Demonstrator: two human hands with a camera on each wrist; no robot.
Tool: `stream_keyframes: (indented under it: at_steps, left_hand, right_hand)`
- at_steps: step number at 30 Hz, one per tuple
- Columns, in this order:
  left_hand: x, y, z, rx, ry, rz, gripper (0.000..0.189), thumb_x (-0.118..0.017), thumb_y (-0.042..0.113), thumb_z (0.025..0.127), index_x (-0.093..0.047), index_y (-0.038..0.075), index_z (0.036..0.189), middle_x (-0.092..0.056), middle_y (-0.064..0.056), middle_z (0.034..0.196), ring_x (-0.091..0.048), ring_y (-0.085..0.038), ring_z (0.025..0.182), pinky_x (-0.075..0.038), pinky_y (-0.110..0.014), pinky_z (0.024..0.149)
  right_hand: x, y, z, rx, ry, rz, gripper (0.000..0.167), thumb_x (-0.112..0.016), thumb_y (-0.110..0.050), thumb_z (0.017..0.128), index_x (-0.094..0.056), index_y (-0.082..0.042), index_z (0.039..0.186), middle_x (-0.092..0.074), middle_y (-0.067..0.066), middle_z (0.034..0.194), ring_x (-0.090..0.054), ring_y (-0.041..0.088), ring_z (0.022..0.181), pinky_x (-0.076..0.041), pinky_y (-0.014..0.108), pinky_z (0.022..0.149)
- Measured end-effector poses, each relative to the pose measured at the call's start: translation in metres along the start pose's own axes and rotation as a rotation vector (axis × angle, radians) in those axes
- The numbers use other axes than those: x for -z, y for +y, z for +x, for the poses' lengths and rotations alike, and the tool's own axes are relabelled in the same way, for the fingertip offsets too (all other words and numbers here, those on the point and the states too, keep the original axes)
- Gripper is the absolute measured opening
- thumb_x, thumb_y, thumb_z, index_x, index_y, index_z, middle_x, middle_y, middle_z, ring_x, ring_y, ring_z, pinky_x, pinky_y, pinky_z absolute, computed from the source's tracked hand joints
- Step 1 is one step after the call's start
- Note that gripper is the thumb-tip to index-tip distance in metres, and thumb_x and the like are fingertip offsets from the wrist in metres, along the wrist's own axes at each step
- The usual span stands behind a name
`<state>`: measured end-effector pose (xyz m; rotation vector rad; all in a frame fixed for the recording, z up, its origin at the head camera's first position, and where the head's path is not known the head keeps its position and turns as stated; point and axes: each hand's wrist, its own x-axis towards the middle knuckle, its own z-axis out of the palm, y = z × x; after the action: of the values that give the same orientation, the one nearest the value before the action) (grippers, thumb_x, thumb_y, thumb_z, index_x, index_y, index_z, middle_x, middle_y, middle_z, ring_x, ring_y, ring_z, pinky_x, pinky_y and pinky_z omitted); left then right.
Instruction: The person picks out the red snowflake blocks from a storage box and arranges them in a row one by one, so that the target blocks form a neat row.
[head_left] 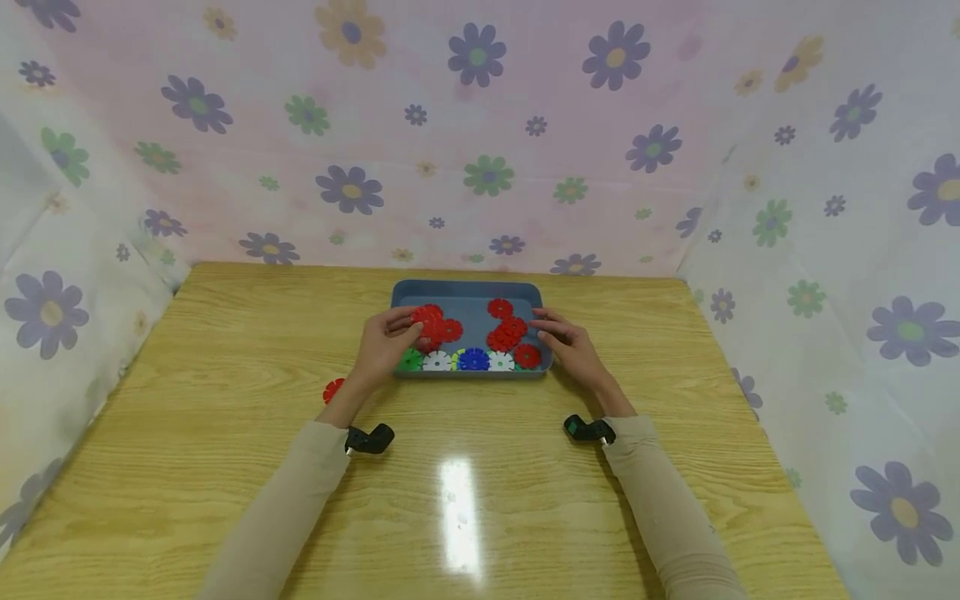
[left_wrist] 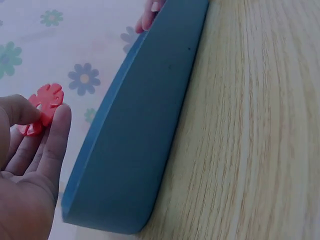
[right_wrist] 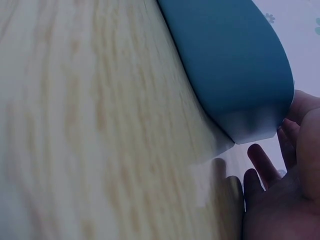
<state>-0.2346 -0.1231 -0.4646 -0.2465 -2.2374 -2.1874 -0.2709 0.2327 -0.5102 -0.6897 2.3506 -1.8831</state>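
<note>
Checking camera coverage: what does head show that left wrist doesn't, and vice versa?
Head only: the tray's interior, a blue disc in it, and a loose red disc on the table.
Left wrist only: the palm side of the left hand.
Both: tray, table, flowered cloth, left hand pinching a held red disc, part of the right hand.

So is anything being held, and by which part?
The left hand pinches at least one red disc near its edge; whether the right hand grips the tray's rim can't be told.
</note>
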Motion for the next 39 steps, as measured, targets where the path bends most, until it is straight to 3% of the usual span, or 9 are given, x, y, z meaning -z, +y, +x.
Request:
stream_keyframes:
  at_steps: [4, 8, 12, 16, 22, 27, 33, 39]
  left_hand:
    - [0.008, 0.006, -0.01, 0.008, -0.011, -0.032, 0.041, -0.061, -0.002, 0.1, -0.053, -0.011, 0.139, -0.06, -0.032, 0.125, -0.072, -0.011, 0.091, -0.06, -0.035, 0.088]
    - [0.014, 0.011, -0.021, 0.032, 0.01, 0.024, 0.039, -0.065, 0.0, 0.098, -0.057, -0.01, 0.135, -0.064, -0.024, 0.115, -0.07, -0.007, 0.088, -0.06, -0.037, 0.089]
    - [0.018, 0.015, -0.03, 0.09, 0.027, 0.109, 0.035, -0.069, 0.006, 0.097, -0.062, -0.008, 0.128, -0.066, -0.014, 0.105, -0.065, -0.006, 0.086, -0.059, -0.027, 0.084]
    - [0.023, 0.014, -0.041, 0.146, 0.015, 0.105, 0.036, -0.07, 0.009, 0.096, -0.061, -0.009, 0.126, -0.068, -0.012, 0.104, -0.068, -0.01, 0.087, -0.059, -0.025, 0.083]
    - [0.031, 0.009, -0.057, 0.221, -0.05, 0.067, 0.033, -0.071, 0.01, 0.096, -0.062, -0.011, 0.119, -0.078, -0.004, 0.093, -0.075, -0.017, 0.081, -0.06, -0.027, 0.08]
    - [0.039, 0.0, -0.071, 0.264, -0.111, 0.112, 0.03, -0.072, 0.011, 0.095, -0.065, -0.011, 0.115, -0.078, -0.009, 0.095, -0.073, -0.013, 0.079, -0.06, -0.027, 0.074]
    - [0.048, -0.007, -0.085, 0.268, -0.145, 0.198, 0.032, -0.077, 0.013, 0.092, -0.07, -0.01, 0.114, -0.076, -0.013, 0.097, -0.07, -0.012, 0.078, -0.059, -0.026, 0.066]
    - [0.054, -0.01, -0.092, 0.194, -0.154, 0.322, 0.025, -0.079, 0.01, 0.089, -0.073, -0.009, 0.106, -0.074, -0.014, 0.092, -0.071, -0.016, 0.074, -0.058, -0.025, 0.065]
  right_hand:
    - [0.0, 0.0, -0.001, 0.0, -0.005, 0.011, 0.032, -0.048, 0.005, 0.105, -0.057, 0.018, 0.132, -0.035, 0.03, 0.158, -0.03, 0.041, 0.149, -0.042, 0.01, 0.102]
    - [0.001, 0.0, -0.001, -0.013, -0.007, 0.041, 0.032, -0.049, 0.004, 0.105, -0.057, 0.016, 0.133, -0.034, 0.028, 0.159, -0.027, 0.038, 0.15, -0.042, 0.01, 0.102]
    - [0.001, -0.002, -0.001, -0.032, -0.003, 0.03, 0.032, -0.049, 0.002, 0.105, -0.059, 0.014, 0.133, -0.037, 0.023, 0.16, -0.029, 0.035, 0.151, -0.042, 0.011, 0.102]
    - [0.001, -0.002, -0.001, -0.036, -0.002, 0.025, 0.032, -0.05, -0.001, 0.106, -0.06, 0.012, 0.133, -0.039, 0.02, 0.159, -0.031, 0.033, 0.151, -0.042, 0.012, 0.103]
    - [0.001, -0.001, 0.0, -0.023, -0.005, 0.03, 0.032, -0.051, -0.003, 0.106, -0.06, 0.012, 0.133, -0.039, 0.021, 0.159, -0.032, 0.034, 0.15, -0.043, 0.013, 0.104]
    - [0.001, 0.0, 0.0, -0.013, -0.004, 0.03, 0.032, -0.051, -0.002, 0.106, -0.061, 0.012, 0.133, -0.04, 0.022, 0.158, -0.032, 0.035, 0.15, -0.043, 0.013, 0.104]
    - [0.002, 0.003, 0.0, -0.014, -0.002, 0.023, 0.032, -0.051, -0.001, 0.106, -0.06, 0.014, 0.132, -0.04, 0.022, 0.158, -0.031, 0.034, 0.151, -0.042, 0.013, 0.104]
    - [0.001, 0.001, 0.001, -0.022, -0.002, 0.022, 0.032, -0.051, -0.002, 0.106, -0.06, 0.013, 0.133, -0.04, 0.021, 0.159, -0.03, 0.032, 0.152, -0.042, 0.013, 0.105]
